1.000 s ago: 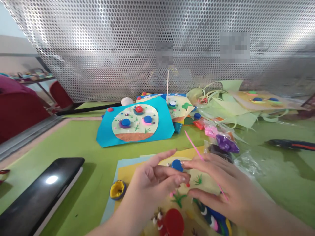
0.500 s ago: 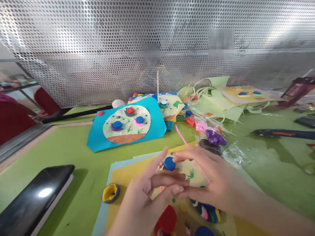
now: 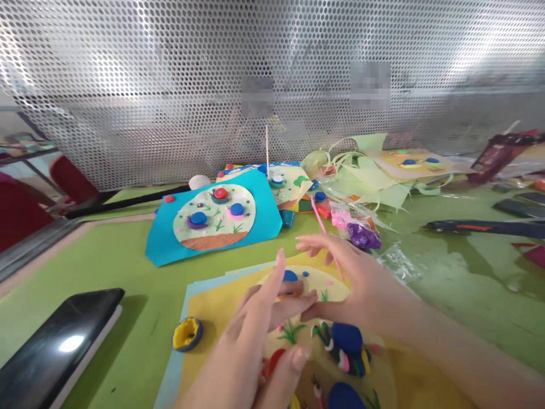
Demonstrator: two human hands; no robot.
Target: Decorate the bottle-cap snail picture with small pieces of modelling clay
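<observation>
My left hand (image 3: 259, 324) is over a yellow sheet with a pale oval clay picture (image 3: 357, 363), fingers apart and nothing visible between them. Just right of it, my right hand (image 3: 344, 267) curves above the picture. A thin pink stick (image 3: 318, 216) runs through the right hand's fingers, its lower end showing between thumb and fingers. On the picture are a blue cap (image 3: 347, 338) with striped clay beneath, another blue cap (image 3: 347, 396) at the bottom edge, and green clay grass (image 3: 292, 332). The left hand partly covers a red piece (image 3: 276, 360) and a blue cap (image 3: 290, 276).
A yellow-filled blue cap (image 3: 187, 334) sits on the sheet's left side. Left of that lies a black phone (image 3: 63, 341). Behind are a blue card picture (image 3: 268, 210), wrapped purple clay (image 3: 364, 236), crumpled plastic (image 3: 400, 262) and paper strips (image 3: 366, 179). A perforated metal panel (image 3: 191, 85) stands at the back.
My hands have drawn apart, and the left fingers and thumb have spread. The right hand has risen away from the picture, the pink stick moving with it. More of the picture shows.
</observation>
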